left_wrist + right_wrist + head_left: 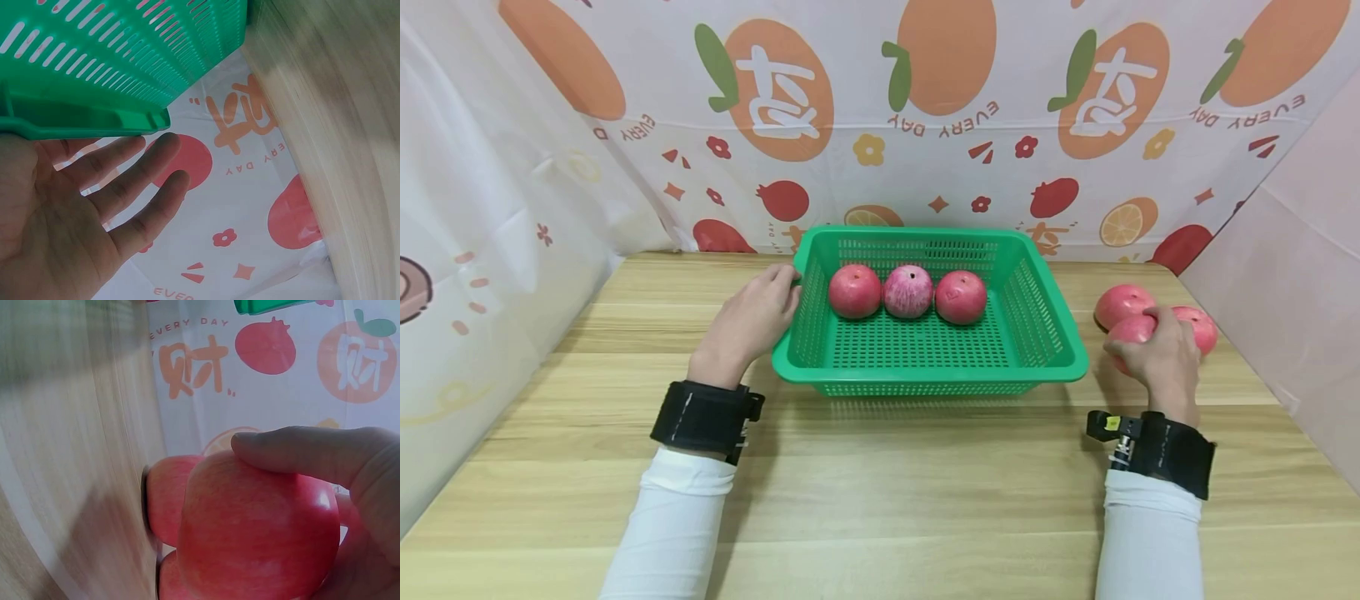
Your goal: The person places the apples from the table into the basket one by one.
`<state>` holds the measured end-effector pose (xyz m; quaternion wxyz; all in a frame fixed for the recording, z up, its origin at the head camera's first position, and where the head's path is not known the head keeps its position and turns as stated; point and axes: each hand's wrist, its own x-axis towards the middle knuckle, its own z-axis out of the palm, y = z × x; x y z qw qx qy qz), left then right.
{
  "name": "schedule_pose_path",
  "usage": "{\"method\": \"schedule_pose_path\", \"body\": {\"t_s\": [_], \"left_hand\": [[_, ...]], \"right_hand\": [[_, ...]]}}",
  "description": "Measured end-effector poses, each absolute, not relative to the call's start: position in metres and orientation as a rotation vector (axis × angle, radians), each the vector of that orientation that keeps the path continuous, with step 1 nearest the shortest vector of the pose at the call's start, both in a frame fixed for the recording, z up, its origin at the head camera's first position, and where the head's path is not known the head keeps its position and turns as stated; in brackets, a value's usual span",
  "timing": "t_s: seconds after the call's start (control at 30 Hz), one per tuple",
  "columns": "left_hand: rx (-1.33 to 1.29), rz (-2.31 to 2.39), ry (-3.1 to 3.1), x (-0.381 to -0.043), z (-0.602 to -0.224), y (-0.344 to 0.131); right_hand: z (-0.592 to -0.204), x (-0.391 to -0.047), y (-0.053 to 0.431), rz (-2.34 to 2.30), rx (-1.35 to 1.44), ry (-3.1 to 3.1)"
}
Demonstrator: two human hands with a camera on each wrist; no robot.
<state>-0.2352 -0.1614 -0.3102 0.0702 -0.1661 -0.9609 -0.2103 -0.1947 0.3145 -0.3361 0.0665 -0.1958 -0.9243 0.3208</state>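
A green plastic basket (925, 375) stands on the table with three red apples in a row inside: a left one (855, 292), a paler streaked middle one (909, 292) and a right one (961, 297) with a heart mark. My left hand (751, 321) rests at the basket's left rim, and its fingers (134, 215) look extended and loosely spread below that rim. To the right, my right hand (1161, 354) grips a red apple (259, 531), thumb across its top. Two more apples (1123, 304) (1198, 327) sit close behind that hand.
The wooden table (925, 500) runs up to a white fruit-printed cloth (850, 108) behind the basket. Cloth walls also rise at the left (497, 250) and right (1285, 250). The right-hand apples lie near the right wall.
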Motion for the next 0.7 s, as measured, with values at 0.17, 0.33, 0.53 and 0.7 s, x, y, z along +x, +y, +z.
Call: {"method": "schedule_pose_path", "body": {"t_s": [0.17, 0.33, 0.53, 0.7], "left_hand": [[-0.502, -0.636, -2.891, -0.235, -0.31, -0.162], [-0.504, -0.631, -2.89, -0.235, -0.311, -0.162], [-0.508, -0.597, -2.885, -0.236, -0.313, -0.162], [-0.502, -0.615, -2.881, -0.236, -0.311, -0.163]], "right_hand": [[-0.336, -0.196, 0.315, 0.963, -0.588, -2.793], [-0.333, -0.195, 0.314, 0.962, -0.577, -2.787], [-0.321, -0.189, 0.309, 0.979, -0.54, -2.691], [-0.309, -0.19, 0.301, 0.94, -0.437, -2.641]]}}
